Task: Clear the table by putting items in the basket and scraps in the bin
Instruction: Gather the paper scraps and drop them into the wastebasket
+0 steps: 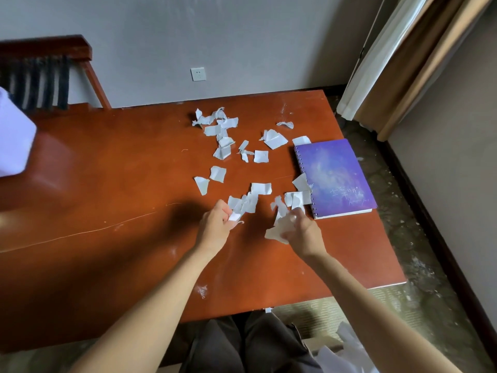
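Several torn white paper scraps [220, 130] lie scattered over the middle and far part of the reddish wooden table [107, 184]. A purple spiral notebook [334, 177] lies flat at the table's right side. My left hand [216, 227] pinches a small scrap at the near edge of a scrap cluster [247, 201]. My right hand [301, 234] grips a crumpled bunch of scraps just left of the notebook's near corner. More scraps [297, 197] rest against the notebook's spiral edge.
A wooden chair [53, 65] stands at the far left behind the table. A white object [13, 141] sits at the left edge. A box with a white bag liner [347, 351] is on the floor at lower right. Curtains [403, 63] hang at right.
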Available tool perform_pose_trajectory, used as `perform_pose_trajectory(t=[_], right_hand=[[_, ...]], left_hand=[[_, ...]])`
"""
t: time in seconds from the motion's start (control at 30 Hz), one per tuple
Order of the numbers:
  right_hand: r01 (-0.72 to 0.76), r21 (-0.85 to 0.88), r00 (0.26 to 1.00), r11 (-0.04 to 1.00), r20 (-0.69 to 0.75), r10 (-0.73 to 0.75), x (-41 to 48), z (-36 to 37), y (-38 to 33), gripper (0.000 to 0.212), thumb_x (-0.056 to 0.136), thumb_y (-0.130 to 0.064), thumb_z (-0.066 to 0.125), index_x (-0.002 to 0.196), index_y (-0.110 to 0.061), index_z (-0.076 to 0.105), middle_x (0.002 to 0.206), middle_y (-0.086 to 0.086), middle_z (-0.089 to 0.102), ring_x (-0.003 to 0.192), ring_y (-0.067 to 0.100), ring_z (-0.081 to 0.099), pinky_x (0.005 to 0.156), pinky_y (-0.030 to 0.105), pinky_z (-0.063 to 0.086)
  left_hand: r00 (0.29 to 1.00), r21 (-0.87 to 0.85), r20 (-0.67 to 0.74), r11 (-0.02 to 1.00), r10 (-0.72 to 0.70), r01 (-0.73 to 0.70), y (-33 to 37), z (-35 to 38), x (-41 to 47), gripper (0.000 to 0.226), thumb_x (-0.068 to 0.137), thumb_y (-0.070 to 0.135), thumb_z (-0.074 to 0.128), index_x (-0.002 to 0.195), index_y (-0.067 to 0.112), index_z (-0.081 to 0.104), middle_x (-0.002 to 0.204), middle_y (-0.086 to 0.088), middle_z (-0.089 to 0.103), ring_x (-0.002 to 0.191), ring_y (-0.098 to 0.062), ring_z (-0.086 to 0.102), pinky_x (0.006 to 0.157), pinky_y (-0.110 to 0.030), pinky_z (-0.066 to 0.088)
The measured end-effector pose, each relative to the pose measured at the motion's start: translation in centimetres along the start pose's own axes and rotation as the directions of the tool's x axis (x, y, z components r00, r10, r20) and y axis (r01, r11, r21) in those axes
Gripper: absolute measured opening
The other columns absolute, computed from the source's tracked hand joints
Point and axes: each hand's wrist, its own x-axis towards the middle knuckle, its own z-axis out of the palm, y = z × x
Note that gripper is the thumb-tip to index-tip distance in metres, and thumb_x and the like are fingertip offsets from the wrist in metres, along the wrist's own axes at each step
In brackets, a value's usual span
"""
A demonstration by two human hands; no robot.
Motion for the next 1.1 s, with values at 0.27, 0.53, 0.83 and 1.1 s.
perform_pose_trajectory(t=[0.27, 0.53, 0.83, 1.1], right_hand=[[-0.257, 0.001, 0.966, 0.966, 0.014, 0.257, 2.3, 0.3, 0.7, 0.047, 0.080, -0.005, 0.065, 0.116, 0.000, 0.035, 0.114, 0.020, 0.061, 0.106, 0.037, 0.060, 0.076, 0.032, 0.045], [-0.283, 0.020, 0.957, 0.959, 0.077, 0.280, 3.1, 0.6, 1.3, 0.028, 0.071, -0.006, 0.068, 0.082, -0.008, 0.043, 0.087, 0.013, 0.059, 0.078, 0.029, 0.054, 0.063, 0.028, 0.039], [-0.157, 0.190, 0.987, 0.969, 0.000, 0.160, 4.2, 0.2, -0.3, 0.035, 0.080, -0.007, 0.058, 0.060, -0.013, 0.031, 0.058, 0.001, 0.038, 0.057, 0.023, 0.038, 0.045, 0.024, 0.026], [-0.198, 0.426, 0.980, 0.883, 0.102, 0.171, 5.4, -0.4, -2.4, 0.043, 0.076, -0.002, 0.069, 0.113, -0.003, 0.047, 0.102, 0.013, 0.063, 0.089, 0.030, 0.064, 0.075, 0.041, 0.057]], left_hand=[[0.962, 0.005, 0.136, 0.972, -0.235, 0.237, 1.7, 2.0, 3.2, 0.078, 0.077, 0.010, 0.074, 0.140, 0.017, 0.029, 0.126, -0.014, 0.055, 0.111, -0.031, 0.059, 0.090, -0.038, 0.052], [0.977, 0.062, 0.071, 0.979, -0.201, 0.197, 1.8, 2.3, 3.8, 0.033, 0.077, 0.009, 0.074, 0.088, 0.013, 0.043, 0.100, -0.016, 0.062, 0.091, -0.032, 0.061, 0.066, -0.031, 0.049], [0.994, -0.038, -0.019, 0.994, -0.105, 0.104, 0.5, 1.5, 4.0, 0.025, 0.080, 0.004, 0.065, 0.068, 0.015, 0.045, 0.077, -0.004, 0.054, 0.077, -0.025, 0.052, 0.058, -0.028, 0.041], [0.982, -0.165, -0.089, 0.975, -0.166, 0.150, 0.1, -1.4, 5.8, 0.029, 0.077, 0.000, 0.069, 0.103, 0.000, 0.056, 0.104, -0.013, 0.059, 0.092, -0.025, 0.056, 0.070, -0.026, 0.042]])
